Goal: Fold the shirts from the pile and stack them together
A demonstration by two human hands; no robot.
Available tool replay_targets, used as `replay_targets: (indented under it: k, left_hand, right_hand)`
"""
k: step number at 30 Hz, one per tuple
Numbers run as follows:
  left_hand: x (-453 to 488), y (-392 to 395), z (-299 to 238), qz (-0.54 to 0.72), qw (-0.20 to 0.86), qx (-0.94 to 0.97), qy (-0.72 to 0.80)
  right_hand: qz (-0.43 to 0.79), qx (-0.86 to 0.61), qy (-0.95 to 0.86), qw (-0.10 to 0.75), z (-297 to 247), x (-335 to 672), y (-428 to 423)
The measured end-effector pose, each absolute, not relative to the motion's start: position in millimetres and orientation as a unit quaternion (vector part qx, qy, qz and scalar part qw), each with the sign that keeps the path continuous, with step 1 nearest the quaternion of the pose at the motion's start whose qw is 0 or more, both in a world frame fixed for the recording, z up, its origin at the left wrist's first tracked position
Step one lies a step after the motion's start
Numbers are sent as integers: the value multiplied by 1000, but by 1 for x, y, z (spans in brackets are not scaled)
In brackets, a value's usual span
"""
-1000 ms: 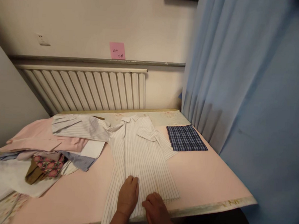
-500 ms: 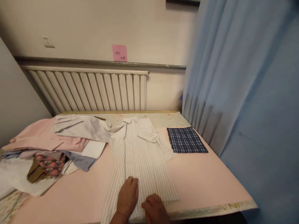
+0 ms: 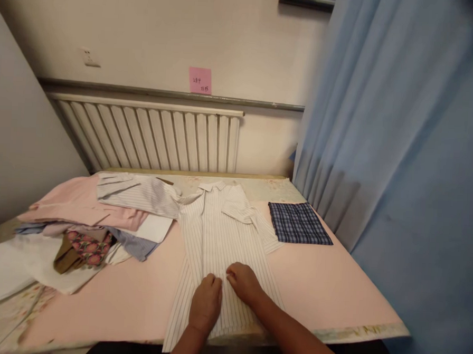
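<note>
A white shirt with dark thin stripes point(image 3: 217, 239) lies spread on the pink cloth, collar toward the wall. Its front panels meet down the middle, and the left sleeve side reaches onto the clothes pile. My left hand point(image 3: 206, 301) is closed on the shirt's front edge in the lower half, its fingertips bent down on the fabric. Just to the right and slightly farther up, my right hand point(image 3: 243, 282) has thumb and fingers pinched together at the same front opening. Whatever small part lies between the fingertips is hidden.
A folded dark plaid cloth point(image 3: 299, 222) lies right of the shirt. On the left is a heap of garments, with a pink one point(image 3: 68, 202) on it. A blue curtain point(image 3: 354, 125) hangs along the right side. Behind the table stands a radiator point(image 3: 155, 136).
My right hand has moved up and away from the shirt's lower hem to beside my left hand. My left hand stays at the front edge. The view has shifted slightly.
</note>
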State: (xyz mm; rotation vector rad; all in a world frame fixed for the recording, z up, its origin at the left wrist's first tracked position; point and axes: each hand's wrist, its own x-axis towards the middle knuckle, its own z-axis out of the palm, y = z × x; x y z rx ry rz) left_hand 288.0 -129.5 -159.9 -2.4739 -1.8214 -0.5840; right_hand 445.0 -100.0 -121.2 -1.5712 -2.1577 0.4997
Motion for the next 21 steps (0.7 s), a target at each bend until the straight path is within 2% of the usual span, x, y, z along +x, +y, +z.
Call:
replay_targets:
  k: [11,21]
  left_hand:
    - [288,-130,-160,-186,-4,-784,-593]
    - [287,-130,-158,-190,-8,-784,-591]
  right_hand:
    - [143,-542,-819,124,-137,424,-77]
    - [156,-547,-818,89,-140,422,-56]
